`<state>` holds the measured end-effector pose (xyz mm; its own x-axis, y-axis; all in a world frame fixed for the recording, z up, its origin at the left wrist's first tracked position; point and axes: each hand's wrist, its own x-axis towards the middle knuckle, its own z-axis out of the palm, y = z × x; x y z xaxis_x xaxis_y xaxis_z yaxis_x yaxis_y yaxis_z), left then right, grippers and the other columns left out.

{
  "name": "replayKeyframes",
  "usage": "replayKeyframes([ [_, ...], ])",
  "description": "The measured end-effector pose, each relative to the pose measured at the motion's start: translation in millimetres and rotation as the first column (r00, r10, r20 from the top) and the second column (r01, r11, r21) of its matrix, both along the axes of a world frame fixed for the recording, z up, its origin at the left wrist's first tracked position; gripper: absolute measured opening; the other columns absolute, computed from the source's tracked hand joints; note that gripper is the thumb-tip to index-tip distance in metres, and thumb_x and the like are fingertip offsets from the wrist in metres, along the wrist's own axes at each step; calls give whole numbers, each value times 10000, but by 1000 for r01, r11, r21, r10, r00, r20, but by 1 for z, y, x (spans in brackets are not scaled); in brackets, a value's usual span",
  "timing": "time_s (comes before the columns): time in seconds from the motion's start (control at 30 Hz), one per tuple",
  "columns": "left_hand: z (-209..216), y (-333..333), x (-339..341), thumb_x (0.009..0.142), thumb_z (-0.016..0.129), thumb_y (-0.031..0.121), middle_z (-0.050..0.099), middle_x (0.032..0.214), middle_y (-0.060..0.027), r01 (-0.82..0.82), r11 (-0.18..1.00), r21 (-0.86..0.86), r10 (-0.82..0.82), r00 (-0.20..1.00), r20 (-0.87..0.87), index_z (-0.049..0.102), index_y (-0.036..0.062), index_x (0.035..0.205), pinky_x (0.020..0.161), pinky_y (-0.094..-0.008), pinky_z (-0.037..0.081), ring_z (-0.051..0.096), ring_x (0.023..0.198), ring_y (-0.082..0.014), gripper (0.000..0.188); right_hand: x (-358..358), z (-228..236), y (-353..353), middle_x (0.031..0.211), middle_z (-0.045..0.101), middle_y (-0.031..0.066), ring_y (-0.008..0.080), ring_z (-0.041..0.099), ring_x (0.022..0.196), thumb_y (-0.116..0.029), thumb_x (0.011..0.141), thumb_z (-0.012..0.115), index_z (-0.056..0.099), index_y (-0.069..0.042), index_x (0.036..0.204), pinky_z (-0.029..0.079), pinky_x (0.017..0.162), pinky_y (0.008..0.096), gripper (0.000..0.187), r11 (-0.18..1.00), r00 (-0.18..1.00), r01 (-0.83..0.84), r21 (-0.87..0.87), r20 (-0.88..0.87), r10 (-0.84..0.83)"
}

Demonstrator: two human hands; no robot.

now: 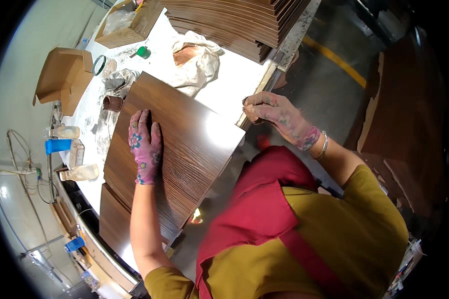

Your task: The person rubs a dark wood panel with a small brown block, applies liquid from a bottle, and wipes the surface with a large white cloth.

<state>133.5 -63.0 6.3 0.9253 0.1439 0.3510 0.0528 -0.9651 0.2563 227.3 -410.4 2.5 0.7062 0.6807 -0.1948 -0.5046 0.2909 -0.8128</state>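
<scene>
A dark brown wood-grain panel (pixel 184 144) lies on the white worktable in front of me. My left hand (pixel 145 144), in a pink flowered glove with stained fingertips, rests flat on its left part, fingers stretched out. Just past the panel's right corner, my right hand (pixel 279 117) is raised in a matching glove. Its fingers are pinched together around something small and brownish that I cannot make out. Another brown panel (pixel 115 219) shows at the lower left, partly under the first one.
A tall stack of brown panels (pixel 234 25) stands at the back. Nearby lie a white cloth bundle (pixel 199 62), a green cap (pixel 143 52), cardboard boxes (pixel 65 74) and a brown roll (pixel 112 103). Bottles (pixel 80 172) and a blue container (pixel 58 146) line the left edge.
</scene>
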Motion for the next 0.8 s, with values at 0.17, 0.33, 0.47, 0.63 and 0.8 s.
replayKeyframes([
  [0.17,20,-8,-70,913,593,150,487,1391,-162,96,993,75,-85,986,-143,524,73,1345,1104,-459,338,426,1326,-362,445,-49,13,-4,966,620,46,98,562,826,-154,913,677,622,-10,1108,470,761,247,250,906,873,314,-285,461,-158],
  [0.33,17,-4,-122,918,582,188,459,1433,-124,60,989,132,-36,983,-177,508,117,1377,1138,-482,277,385,1364,-341,470,-72,0,13,904,593,92,231,612,811,-165,894,645,622,-68,1019,495,732,312,159,820,550,501,-276,833,-56],
  [0.47,16,-9,-118,917,583,196,467,1426,-119,37,989,145,-12,986,-167,515,122,1372,1139,-478,276,389,1363,-338,466,-82,-19,32,914,597,101,290,605,845,-134,853,623,599,-83,1007,491,716,365,164,643,96,745,-179,982,162],
  [0.63,13,-3,-121,916,585,208,482,1411,-119,45,991,126,-28,991,-130,537,124,1351,1133,-476,289,402,1352,-336,445,-156,-46,66,1234,587,96,314,565,1160,-145,835,648,577,-100,1244,466,967,446,418,672,-112,712,-204,912,395],
  [0.8,10,-1,-121,924,577,217,488,1404,-128,60,993,106,-48,992,-116,539,118,1347,1125,-475,304,407,1347,-336,436,-108,-24,40,996,600,72,283,611,943,-156,846,659,615,-103,1047,496,838,421,213,609,-76,786,-107,961,268],
])
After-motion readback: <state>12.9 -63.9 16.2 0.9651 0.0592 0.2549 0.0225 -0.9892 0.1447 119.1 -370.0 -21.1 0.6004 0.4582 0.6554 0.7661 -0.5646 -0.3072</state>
